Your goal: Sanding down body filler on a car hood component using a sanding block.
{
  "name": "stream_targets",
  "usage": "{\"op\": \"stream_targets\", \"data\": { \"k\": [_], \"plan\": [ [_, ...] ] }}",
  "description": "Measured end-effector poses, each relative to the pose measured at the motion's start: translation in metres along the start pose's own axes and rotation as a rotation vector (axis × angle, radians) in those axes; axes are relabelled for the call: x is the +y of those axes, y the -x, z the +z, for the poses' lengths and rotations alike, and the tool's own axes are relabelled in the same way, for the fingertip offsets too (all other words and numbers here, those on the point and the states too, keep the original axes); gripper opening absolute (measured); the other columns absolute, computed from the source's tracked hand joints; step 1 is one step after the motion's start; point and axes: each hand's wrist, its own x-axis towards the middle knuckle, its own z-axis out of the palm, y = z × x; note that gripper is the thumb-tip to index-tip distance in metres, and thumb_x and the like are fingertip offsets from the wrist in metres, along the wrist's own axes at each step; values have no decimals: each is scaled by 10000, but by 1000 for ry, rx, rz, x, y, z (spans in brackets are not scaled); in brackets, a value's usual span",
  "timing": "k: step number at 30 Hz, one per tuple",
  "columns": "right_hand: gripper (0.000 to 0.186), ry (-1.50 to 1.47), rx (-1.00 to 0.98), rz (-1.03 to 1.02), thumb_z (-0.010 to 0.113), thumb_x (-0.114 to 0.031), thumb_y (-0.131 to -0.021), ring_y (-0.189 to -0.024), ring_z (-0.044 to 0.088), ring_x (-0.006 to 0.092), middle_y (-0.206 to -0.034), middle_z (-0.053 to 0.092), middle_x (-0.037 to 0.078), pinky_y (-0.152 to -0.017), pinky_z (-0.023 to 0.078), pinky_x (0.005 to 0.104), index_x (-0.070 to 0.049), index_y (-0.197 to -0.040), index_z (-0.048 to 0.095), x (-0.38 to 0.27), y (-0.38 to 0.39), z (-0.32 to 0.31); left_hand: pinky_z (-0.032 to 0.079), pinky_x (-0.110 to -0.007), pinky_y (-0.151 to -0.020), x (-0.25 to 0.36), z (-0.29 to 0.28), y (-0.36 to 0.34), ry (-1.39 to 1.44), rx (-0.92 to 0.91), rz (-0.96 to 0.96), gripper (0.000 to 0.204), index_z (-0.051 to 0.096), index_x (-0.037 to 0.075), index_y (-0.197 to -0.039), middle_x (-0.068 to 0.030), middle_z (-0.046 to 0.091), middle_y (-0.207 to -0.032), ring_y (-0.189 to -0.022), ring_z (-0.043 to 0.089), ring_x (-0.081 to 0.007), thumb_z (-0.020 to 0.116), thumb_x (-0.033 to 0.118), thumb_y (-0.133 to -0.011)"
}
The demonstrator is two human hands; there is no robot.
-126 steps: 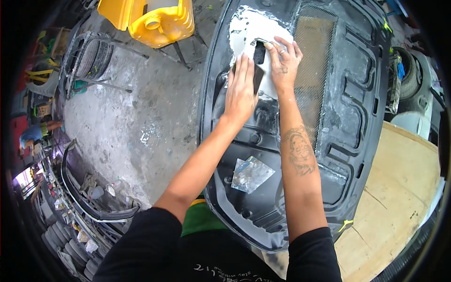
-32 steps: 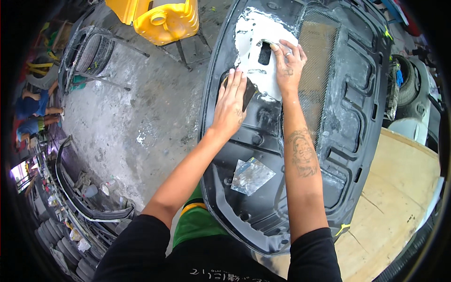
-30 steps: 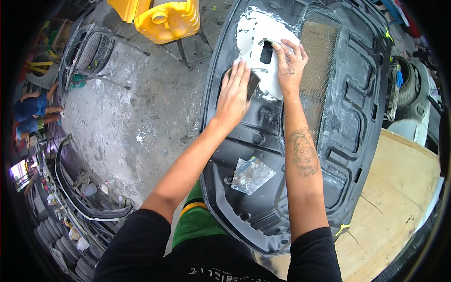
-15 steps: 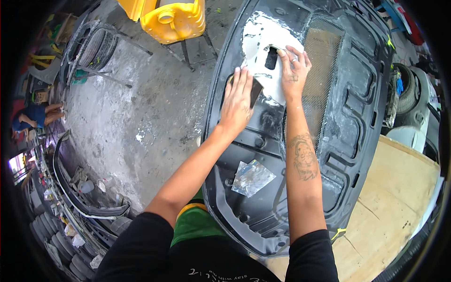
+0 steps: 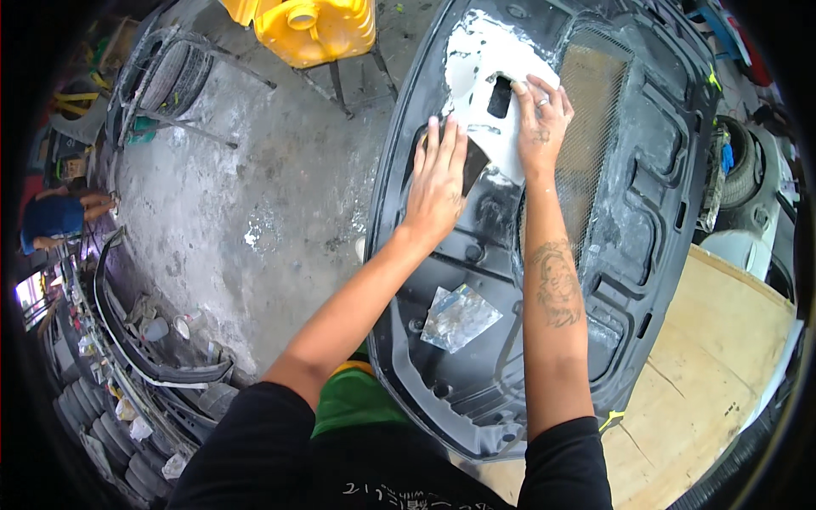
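Lays the left hand [image 5: 438, 183], fingers straight and close together, over a dark, flat, straight-edged piece of unclear material [image 5: 476, 166] at upper centre of the frame, partly visible right of the fingers — not clenched into a fist, yet cannot tell about any thumb hold beneath. Sets the right hand [image 5: 544, 123], ringed on one finger, higher and to the right, curved at thumb and fingertips beside a dark rectangular opening [image 5: 499, 98] in a smeared white coating [image 5: 472, 64]; cannot tell about any pinch on the edge there. Has both hands over a large, dark grey, ribbed panel [image 5: 459, 370], running from the upper edge to lower centre, with a long strip of metal mesh [image 5: 595, 93] right of the right hand. Has a smudged, silvery, four-sided plate [image 5: 461, 319] lower on the panel, between the forearms. Shows a yellow plastic jug [image 5: 331, 34] with a round spout at the upper edge, left of centre; a broad sheet of pale wood [image 5: 722, 340] at lower right; dark rubber tyres [image 5: 174, 85] at upper left — and, below those, a person in dark blue [image 5: 55, 219].
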Motion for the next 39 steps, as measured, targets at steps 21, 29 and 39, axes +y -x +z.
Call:
{"op": "stream_targets", "data": {
  "k": [21,29,39],
  "plan": [
    [259,-52,20,-39,729,-349,-944,-1343,430,394,-1256,709,-21,-1145,348,466,-130,-1040,830,2,1,6,407,-413,-1156,-23,-6,-53,262,296,-27,422,522,-90,-1421,-302,534,-1466,-1393,501,-428,483,155,-1080],
    [244,-29,11,-85,718,-330,-950,-1349,421,398,-1258,708,-17,-1147,348,469,-134,-1043,829,-1,0,8,261,-547,-1219,-7,11,-54,-15,137,99,836,330,-94,-1542,-317,324,-1606,-1519,286,-454,680,-38,-784],
    [250,-26,13,-62,718,-332,-946,-1356,405,386,-1256,703,-11,-1160,335,455,-144,-1065,830,1,1,5,273,-571,-1205,0,12,-47,-10,120,104,788,368,-71,-1539,-292,349,-1608,-1525,288,-445,673,-70,-813]
  ]
}}
